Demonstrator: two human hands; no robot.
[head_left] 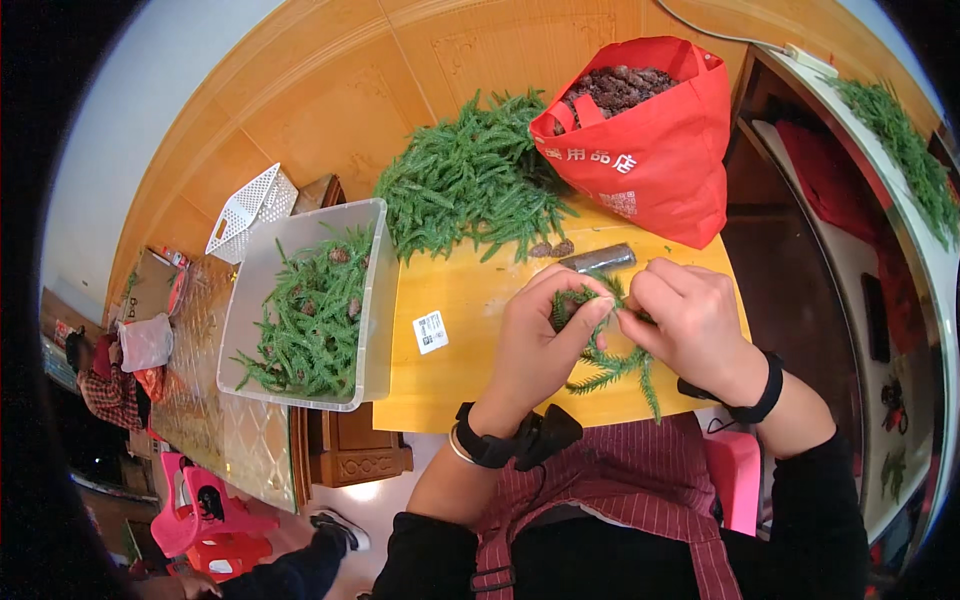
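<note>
Over the yellow table (470,375), both my hands are closed on one green artificial pine sprig (603,376). My left hand (550,335) pinches it between thumb and forefinger. Close beside it, my right hand (690,315) has its fingers curled at the sprig's middle, the fingertips nearly meeting the left thumb. Drooping needles hang below the hands. Whether a pine cone or wire lies between the fingers is hidden. Just beyond the hands rests a dark cylinder (600,258), with small brown pine cones (552,249) next to it.
A clear plastic bin (378,330) at left holds sprigs with pine cones. Behind lie a heap of green sprigs (470,180) and a red bag (650,160) of pine cones. A white label card (430,332) lies on the table. Another person (108,390) is at far left.
</note>
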